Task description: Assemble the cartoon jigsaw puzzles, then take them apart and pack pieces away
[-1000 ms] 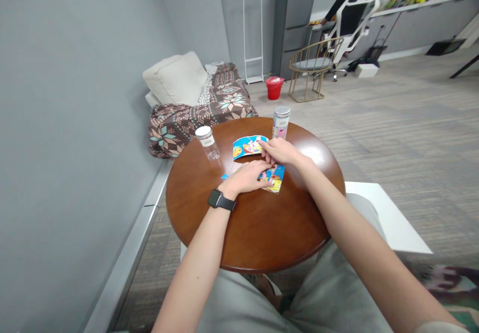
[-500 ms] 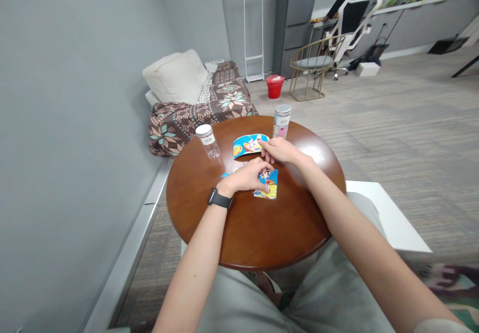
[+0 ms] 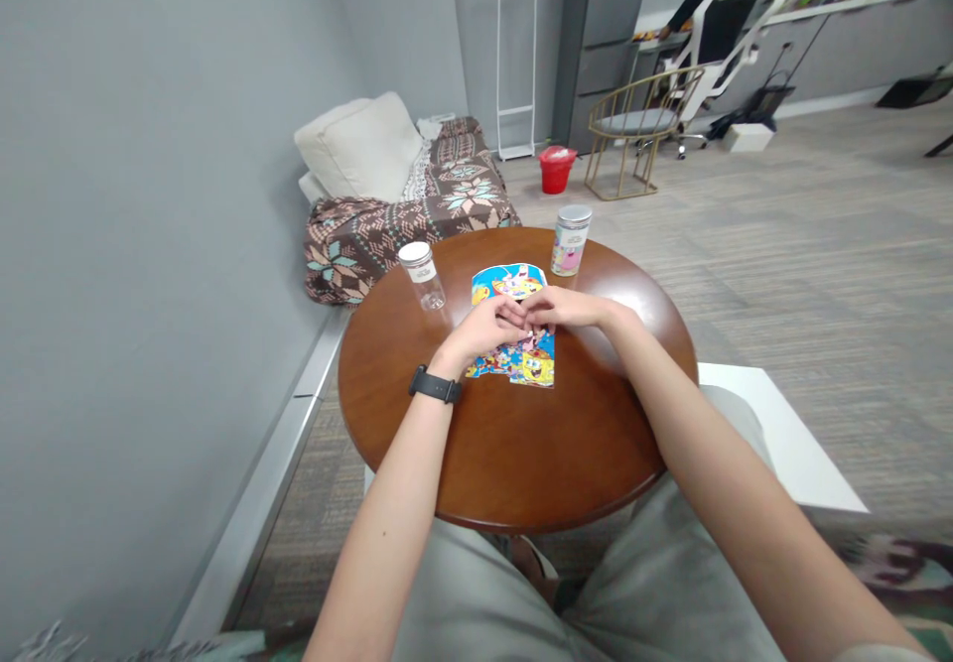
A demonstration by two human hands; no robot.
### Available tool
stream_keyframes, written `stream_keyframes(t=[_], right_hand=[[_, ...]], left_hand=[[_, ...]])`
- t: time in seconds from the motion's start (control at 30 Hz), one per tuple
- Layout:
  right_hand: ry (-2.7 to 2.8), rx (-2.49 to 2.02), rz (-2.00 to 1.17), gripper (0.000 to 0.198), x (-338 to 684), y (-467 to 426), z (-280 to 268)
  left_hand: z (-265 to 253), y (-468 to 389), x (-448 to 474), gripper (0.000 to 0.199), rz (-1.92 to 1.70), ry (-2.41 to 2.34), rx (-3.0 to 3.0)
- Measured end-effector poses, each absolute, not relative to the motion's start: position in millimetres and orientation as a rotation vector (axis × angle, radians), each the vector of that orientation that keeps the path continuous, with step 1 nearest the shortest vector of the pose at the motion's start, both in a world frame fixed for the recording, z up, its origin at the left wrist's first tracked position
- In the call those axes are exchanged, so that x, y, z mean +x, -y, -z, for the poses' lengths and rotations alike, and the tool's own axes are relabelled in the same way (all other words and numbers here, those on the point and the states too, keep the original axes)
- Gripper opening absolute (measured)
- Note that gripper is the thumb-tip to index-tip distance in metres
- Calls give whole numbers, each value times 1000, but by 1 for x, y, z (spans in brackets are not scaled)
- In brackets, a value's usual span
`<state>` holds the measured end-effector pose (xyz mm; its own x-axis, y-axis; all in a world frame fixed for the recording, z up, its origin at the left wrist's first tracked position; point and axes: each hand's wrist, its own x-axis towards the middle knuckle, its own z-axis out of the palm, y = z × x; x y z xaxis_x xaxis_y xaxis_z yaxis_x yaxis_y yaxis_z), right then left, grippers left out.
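A partly joined jigsaw puzzle (image 3: 537,368) of bright cartoon figures lies on the round brown table (image 3: 521,463). Its lower edge is uneven, and my hands cover its upper part. My left hand (image 3: 491,330), a black watch at the wrist, rests over the puzzle with bent fingers. From the right my right hand (image 3: 562,307) meets it, fingertips pressed down close to the left ones. Whatever lies between the fingers is hidden. Just behind the hands is a curved picture card (image 3: 506,277) with a blue background and similar cartoon figures.
A clear jar (image 3: 424,277) with a white lid stands at the table's back left. A printed jar (image 3: 570,243) with a silver lid stands at the back right. Beyond are a draped sofa (image 3: 402,235), a red bin (image 3: 555,170), a gold-framed chair (image 3: 640,126) and a seated person.
My left hand has shifted up off the puzzle's right part, exposing more of its lower half. My right hand has come down from the card to meet the left. The view has shifted slightly.
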<state>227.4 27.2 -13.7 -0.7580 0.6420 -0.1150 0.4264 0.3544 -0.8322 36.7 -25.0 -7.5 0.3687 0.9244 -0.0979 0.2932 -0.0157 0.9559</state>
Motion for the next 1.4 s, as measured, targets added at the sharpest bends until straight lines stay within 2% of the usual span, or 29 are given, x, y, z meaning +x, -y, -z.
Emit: stream_keyframes(t=[0.13, 0.3, 0.53, 0.7, 0.9, 1.27, 1.4], right_hand=[[2472, -914, -1427, 36, 231, -31, 19], [2414, -946, -1425, 30, 231, -31, 20], [2350, -1022, -1304, 21, 227, -28, 15], [2377, -1017, -1190, 26, 226, -28, 14], [2570, -994, -1027, 35, 217, -21, 15], [2531, -1083, -973, 20, 212, -22, 18], [2459, -1090, -1016, 23, 216, -23, 16]], left_hand=[[8, 22, 31, 30, -747, -1311, 1527], [11, 17, 25, 30, -751, -1332, 1505], [9, 16, 21, 43, -590, -1144, 1811], [5, 19, 14, 33, -411, -1158, 1982], [7, 17, 12, 28, -430, -1194, 1908], [-2, 24, 11, 17, -445, -1294, 1888], [-1, 24, 12, 31, -313, -1160, 2033]])
